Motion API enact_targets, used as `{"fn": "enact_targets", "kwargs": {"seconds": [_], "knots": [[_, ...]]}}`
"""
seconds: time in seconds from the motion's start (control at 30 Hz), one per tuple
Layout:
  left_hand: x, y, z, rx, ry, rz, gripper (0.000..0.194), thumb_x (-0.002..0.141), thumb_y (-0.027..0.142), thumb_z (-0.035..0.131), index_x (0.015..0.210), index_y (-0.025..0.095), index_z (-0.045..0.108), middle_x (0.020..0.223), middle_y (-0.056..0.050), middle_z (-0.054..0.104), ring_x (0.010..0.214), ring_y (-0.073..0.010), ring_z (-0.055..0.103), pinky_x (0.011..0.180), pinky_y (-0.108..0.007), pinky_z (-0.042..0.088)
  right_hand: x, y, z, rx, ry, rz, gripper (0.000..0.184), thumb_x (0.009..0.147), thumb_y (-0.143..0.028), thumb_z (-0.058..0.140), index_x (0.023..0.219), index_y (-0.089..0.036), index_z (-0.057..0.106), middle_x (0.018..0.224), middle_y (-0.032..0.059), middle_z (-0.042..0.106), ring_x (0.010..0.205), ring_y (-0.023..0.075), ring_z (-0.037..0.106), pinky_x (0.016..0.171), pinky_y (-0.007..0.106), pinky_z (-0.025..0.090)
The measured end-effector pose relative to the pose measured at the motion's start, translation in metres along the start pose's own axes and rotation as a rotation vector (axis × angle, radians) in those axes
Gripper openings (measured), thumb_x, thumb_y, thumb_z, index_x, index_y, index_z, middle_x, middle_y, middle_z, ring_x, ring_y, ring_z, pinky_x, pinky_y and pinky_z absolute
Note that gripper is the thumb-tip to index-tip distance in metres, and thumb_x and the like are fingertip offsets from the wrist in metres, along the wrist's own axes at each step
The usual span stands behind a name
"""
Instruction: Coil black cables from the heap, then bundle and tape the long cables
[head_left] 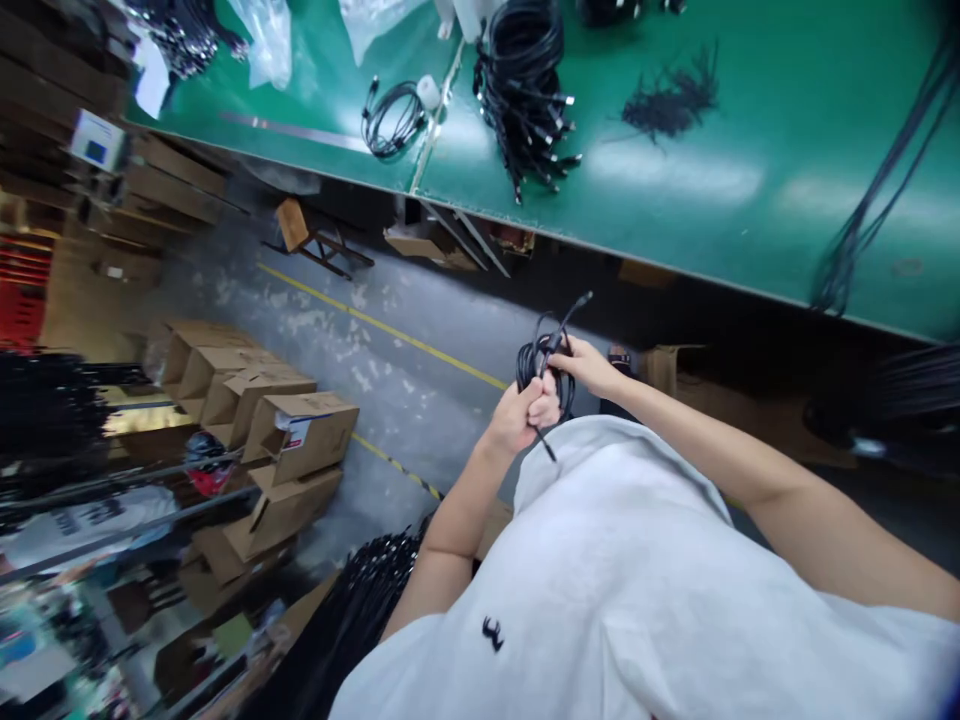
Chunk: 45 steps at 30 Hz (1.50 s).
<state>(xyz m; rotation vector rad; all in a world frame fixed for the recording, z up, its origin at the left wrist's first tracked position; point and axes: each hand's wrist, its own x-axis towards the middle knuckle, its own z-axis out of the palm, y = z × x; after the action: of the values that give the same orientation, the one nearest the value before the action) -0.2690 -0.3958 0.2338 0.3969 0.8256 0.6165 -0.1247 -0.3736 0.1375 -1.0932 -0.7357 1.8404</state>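
Observation:
Close in front of my body, both hands are on one coiled black cable [524, 362]. My left hand [519, 412] wraps its fingers round the lower part of the coil, and a short black end sticks out below it. At the coil's upper right, my right hand [586, 366] pinches the cable near a connector that points up and right. What exactly lies between the right fingertips is partly hidden. Coil and hands are in the air, short of the green table's edge.
On the green table [675, 215] lie a bundle of coiled cables [525, 90], a single coiled cable [394, 120], a pile of black ties [671, 100] and long loose cables [862, 230]. Open cardboard boxes [300, 440] and a wooden stool [294, 225] stand on the floor.

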Motion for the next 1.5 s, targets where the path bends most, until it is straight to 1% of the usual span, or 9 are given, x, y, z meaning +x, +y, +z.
{"fn": "enact_targets", "kwargs": {"seconds": [0.1,0.27,0.5,0.67,0.83,1.0,1.13,1.33,1.5], "knots": [[0.009,0.008,0.010,-0.049,-0.086,-0.032,0.038,0.076,0.042,0.079,0.069,0.016,0.051,0.045,0.013,0.020,0.036,-0.0023,0.015,0.039,-0.016,0.023,0.018,-0.030,-0.031,-0.183,-0.240,-0.076,0.033,0.072,-0.036,0.077,0.097,-0.019,0.065,0.083,-0.0012,0.068,0.070,0.0122,0.061,0.072,0.027,0.053],[0.037,0.031,0.048,-0.072,-0.085,0.001,0.038,0.077,0.041,0.078,0.069,0.016,0.051,0.045,0.013,0.020,0.036,-0.0018,0.014,0.039,-0.015,0.025,0.050,-0.071,-0.072,0.078,-0.586,0.086,0.066,0.067,-0.038,0.082,0.125,-0.020,0.057,0.117,0.0071,0.066,0.099,0.0213,0.067,0.088,0.037,0.056],[0.081,0.052,0.090,-0.022,-0.030,-0.042,0.040,0.074,0.047,0.080,0.071,0.017,0.054,0.043,0.011,0.032,0.033,-0.0028,0.025,0.038,-0.016,0.028,0.078,-0.124,-0.107,-0.281,-0.556,-0.273,0.040,0.080,-0.036,0.073,0.115,-0.019,0.067,0.118,0.0063,0.067,0.110,0.0213,0.062,0.105,0.039,0.045],[0.098,0.051,0.105,-0.085,-0.003,-0.034,0.037,0.073,0.042,0.081,0.074,0.016,0.055,0.042,0.011,0.034,0.032,-0.0024,0.025,0.037,-0.017,0.026,0.094,-0.155,-0.127,-0.312,-0.649,-0.266,0.064,0.078,-0.032,0.075,0.138,-0.024,0.054,0.127,0.0066,0.064,0.113,0.0205,0.062,0.103,0.038,0.047],[0.109,0.049,0.112,-0.114,0.019,-0.060,0.039,0.072,0.046,0.082,0.076,0.016,0.057,0.043,0.012,0.032,0.032,-0.0023,0.024,0.036,-0.017,0.025,0.092,-0.168,-0.129,-0.459,-0.776,-0.401,0.037,0.089,-0.032,0.061,0.125,-0.021,0.065,0.124,0.0073,0.066,0.116,0.0199,0.061,0.105,0.038,0.045],[0.115,0.050,0.119,-0.081,0.061,-0.101,0.044,0.071,0.051,0.080,0.070,0.018,0.051,0.042,0.013,0.022,0.033,-0.0021,0.017,0.037,-0.017,0.022,0.089,-0.178,-0.124,-0.554,-0.735,-0.485,0.033,0.091,-0.025,0.054,0.121,-0.020,0.066,0.121,0.0076,0.067,0.112,0.0191,0.062,0.101,0.036,0.046],[0.117,0.057,0.126,-0.005,0.034,-0.096,0.047,0.073,0.056,0.077,0.067,0.018,0.048,0.040,0.013,0.021,0.033,-0.0025,0.015,0.036,-0.018,0.021,0.089,-0.163,-0.124,-0.385,-0.658,-0.317,0.020,0.086,-0.026,0.060,0.101,-0.017,0.070,0.097,0.0044,0.071,0.092,0.0169,0.064,0.089,0.031,0.049],[0.123,0.061,0.126,0.133,0.033,-0.030,0.046,0.077,0.058,0.073,0.072,0.017,0.052,0.042,0.012,0.028,0.035,-0.0023,0.020,0.039,-0.018,0.022,0.064,-0.098,-0.109,0.350,-0.288,0.347,0.031,0.075,-0.044,0.076,0.082,-0.018,0.060,0.073,-0.0005,0.062,0.066,0.0115,0.057,0.066,0.025,0.051],[0.127,0.055,0.125,0.183,0.092,0.012,0.054,0.078,0.068,0.065,0.068,0.018,0.049,0.042,0.012,0.025,0.036,-0.0025,0.017,0.039,-0.018,0.019,0.068,-0.095,-0.114,0.479,-0.378,0.384,0.043,0.074,-0.047,0.080,0.073,-0.019,0.048,0.055,-0.0094,0.036,0.047,0.0045,0.034,0.054,0.020,0.043]]}}
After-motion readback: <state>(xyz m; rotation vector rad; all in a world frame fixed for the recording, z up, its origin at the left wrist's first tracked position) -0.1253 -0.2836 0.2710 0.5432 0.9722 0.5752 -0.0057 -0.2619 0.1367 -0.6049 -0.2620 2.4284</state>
